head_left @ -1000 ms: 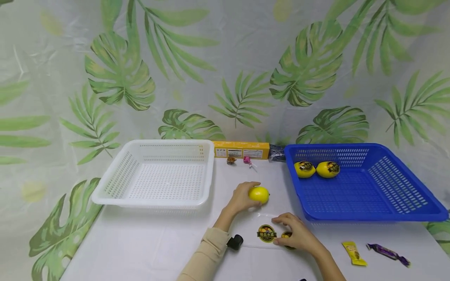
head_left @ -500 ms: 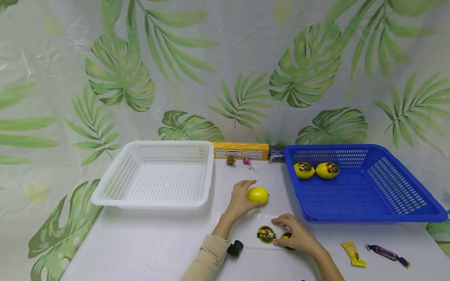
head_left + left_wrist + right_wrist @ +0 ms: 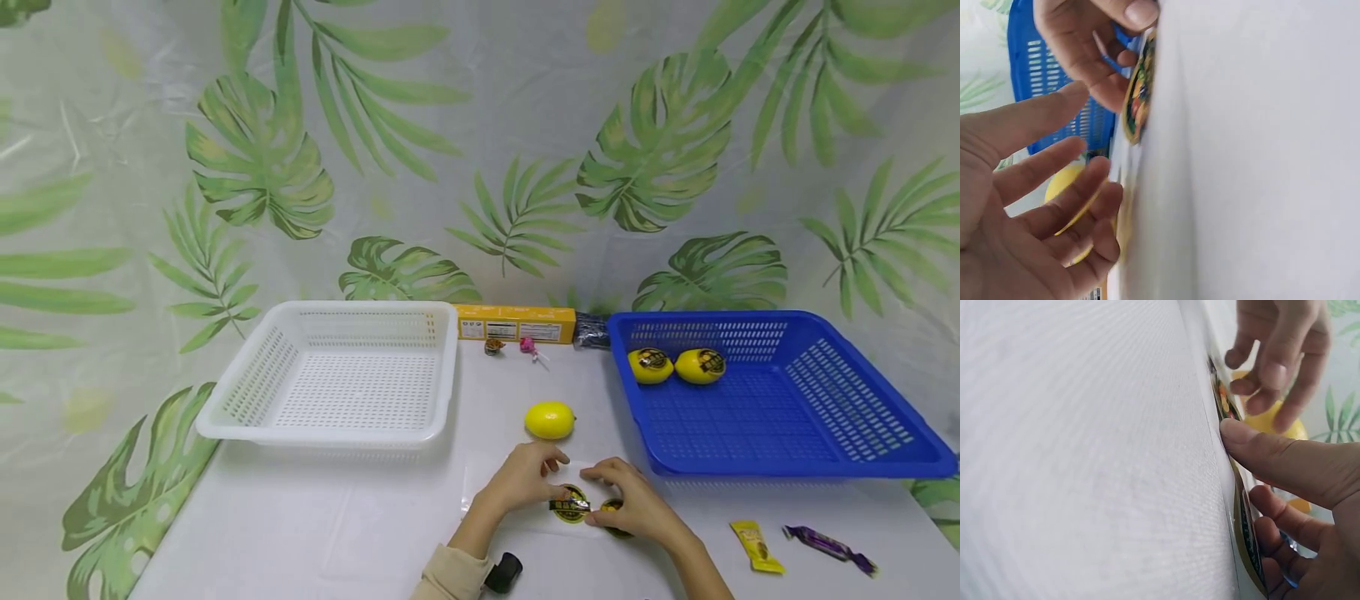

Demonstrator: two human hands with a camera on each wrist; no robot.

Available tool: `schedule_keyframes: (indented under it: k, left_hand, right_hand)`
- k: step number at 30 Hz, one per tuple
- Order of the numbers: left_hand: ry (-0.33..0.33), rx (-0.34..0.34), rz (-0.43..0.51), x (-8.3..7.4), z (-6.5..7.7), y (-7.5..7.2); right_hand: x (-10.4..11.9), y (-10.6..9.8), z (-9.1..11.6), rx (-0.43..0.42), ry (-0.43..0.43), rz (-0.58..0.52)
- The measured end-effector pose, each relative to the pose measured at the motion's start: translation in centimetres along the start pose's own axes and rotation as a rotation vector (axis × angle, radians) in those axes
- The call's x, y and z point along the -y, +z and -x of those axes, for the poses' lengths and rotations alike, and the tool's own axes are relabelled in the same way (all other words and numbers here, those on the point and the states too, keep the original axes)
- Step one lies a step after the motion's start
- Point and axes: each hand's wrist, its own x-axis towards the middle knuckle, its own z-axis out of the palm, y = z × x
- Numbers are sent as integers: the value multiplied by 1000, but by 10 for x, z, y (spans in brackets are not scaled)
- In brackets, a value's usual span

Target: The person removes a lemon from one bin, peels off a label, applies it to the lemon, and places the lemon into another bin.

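Observation:
A strip of clear backing point(image 3: 517, 521) lies on the table, bearing a round dark fruit sticker point(image 3: 572, 510) and a second sticker point(image 3: 611, 506) partly hidden by my right hand. My right hand point(image 3: 633, 502) rests over the strip with fingers bent and apart; in the right wrist view its thumb point(image 3: 1241, 433) touches the edge of a sticker. My left hand point(image 3: 525, 479) hovers over the strip's left part, fingers spread and loosely bent around nothing, fingertips close to the first sticker. Just beyond it sits a yellow lemon point(image 3: 550, 420) with no sticker showing.
A blue basket point(image 3: 750, 462) on the right holds two stickered lemons point(image 3: 700, 367). A white basket point(image 3: 322, 433) stands left. Behind are an orange box point(image 3: 517, 323) and two small candies point(image 3: 528, 345). Yellow point(image 3: 756, 546) and purple point(image 3: 828, 546) wrapped sweets lie at front right.
My left hand has let go of the lemon and come back toward me, to the sticker strip. The lemon stays on the table; my right hand has barely moved.

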Motion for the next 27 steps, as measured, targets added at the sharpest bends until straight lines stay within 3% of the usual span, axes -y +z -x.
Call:
schedule_keyframes:
  k: [6, 11, 14, 19, 21, 27]
  left_hand:
    - [-7, 50, -182, -3, 2, 11]
    - [-21, 38, -191, -3, 4, 14]
    - [-17, 18, -102, 0, 5, 14]
    - [-16, -25, 232, 10, 7, 7]
    - [-9, -52, 320, 13, 7, 2]
    - [-5, -178, 398, 19, 3, -16]
  right_hand:
    - [-1, 1, -1, 3, 15, 7]
    - [-1, 1, 0, -2, 24, 10]
    - [0, 1, -1, -5, 28, 4]
    - [3, -1, 0, 9, 23, -4]
    - [3, -2, 0, 26, 17, -5]
    - [5, -10, -6, 65, -18, -46]
